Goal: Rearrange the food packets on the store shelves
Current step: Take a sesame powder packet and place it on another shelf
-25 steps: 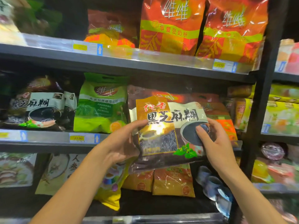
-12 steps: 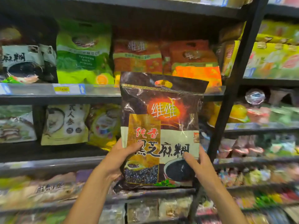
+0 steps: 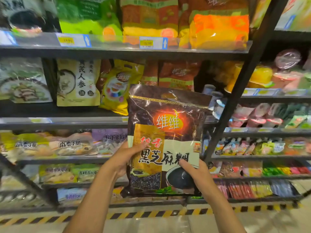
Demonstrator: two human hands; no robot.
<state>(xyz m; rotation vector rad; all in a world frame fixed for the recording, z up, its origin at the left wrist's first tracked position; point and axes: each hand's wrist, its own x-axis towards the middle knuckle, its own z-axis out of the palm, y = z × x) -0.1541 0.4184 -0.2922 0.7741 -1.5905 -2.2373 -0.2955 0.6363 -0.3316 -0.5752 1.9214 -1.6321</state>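
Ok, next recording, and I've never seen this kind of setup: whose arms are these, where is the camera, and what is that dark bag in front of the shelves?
There is no machine here. The two bare arms belong to a person, and the single camera sits on that person's head, looking forward and down. The left hand and right hand grip a dark packet by its lower sides, thumbs on its front, holding it upright in the air before the store shelves. Other food packets stand on the shelves, such as a beige packet and a yellow packet. A striped line runs along the floor below.
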